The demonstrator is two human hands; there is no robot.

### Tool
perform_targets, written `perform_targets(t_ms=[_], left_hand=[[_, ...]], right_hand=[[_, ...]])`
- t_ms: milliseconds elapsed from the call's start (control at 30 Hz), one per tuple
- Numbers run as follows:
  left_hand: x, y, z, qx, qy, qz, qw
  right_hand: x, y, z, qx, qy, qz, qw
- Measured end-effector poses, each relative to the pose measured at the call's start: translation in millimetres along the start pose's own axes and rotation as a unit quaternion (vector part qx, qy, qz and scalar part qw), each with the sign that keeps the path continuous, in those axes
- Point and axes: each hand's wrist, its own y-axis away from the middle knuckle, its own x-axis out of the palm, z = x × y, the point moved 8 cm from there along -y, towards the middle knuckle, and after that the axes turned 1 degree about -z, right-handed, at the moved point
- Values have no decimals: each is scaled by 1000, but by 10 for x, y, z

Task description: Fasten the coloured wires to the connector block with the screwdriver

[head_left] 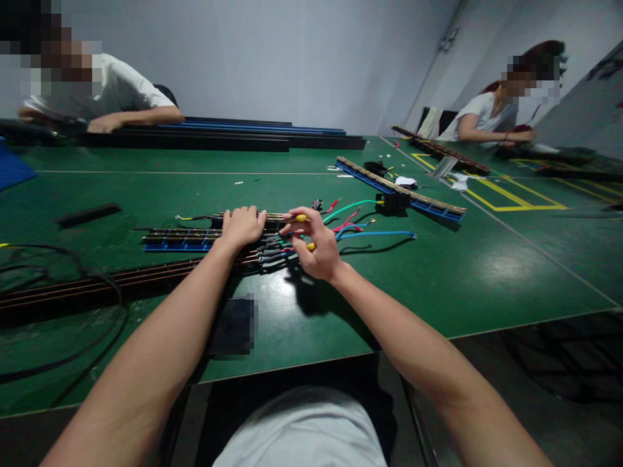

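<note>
My left hand [242, 227] presses down over the end of a blue-and-black rail [182, 240] with metal strips along it, its fingers curled over the far side. Just to the right, my right hand [316, 245] is closed around yellow-handled pliers [310, 246]. Their jaws point left into the wires at the rail's end and are mostly hidden. A blue wire [377, 234] and a green wire [353, 209] fan out to the right past this hand, among red ones. Nearer to me, a long dark rail [146, 277] with copper-coloured strips ends below my left hand.
Another blue rail [403, 191] lies at an angle beyond the wires. Black and blue bars [233, 137] line the table's far edge. A black cable [119, 311] loops at left, near a dark flat object [235, 324]. Two people work across the green table [487, 272].
</note>
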Motion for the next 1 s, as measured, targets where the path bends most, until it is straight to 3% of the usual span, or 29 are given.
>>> perform_targets(t_ms=[133,467,833,900,1000], left_hand=[[-5,-42,54,-12,21,15,1000],[-20,-55,79,-8,25,4,1000],[-27,-37,31,-8,21,1,1000],[-20,-39,28,-8,14,2,1000],[-17,-33,25,-6,3,3,1000]], right_hand=[[-212,-2,-31,23,-35,-113,993],[-436,-119,37,26,-96,-187,977],[-57,-110,-242,94,-38,-12,995],[-6,-88,-215,69,-16,21,997],[104,-44,-18,-51,39,90,994]])
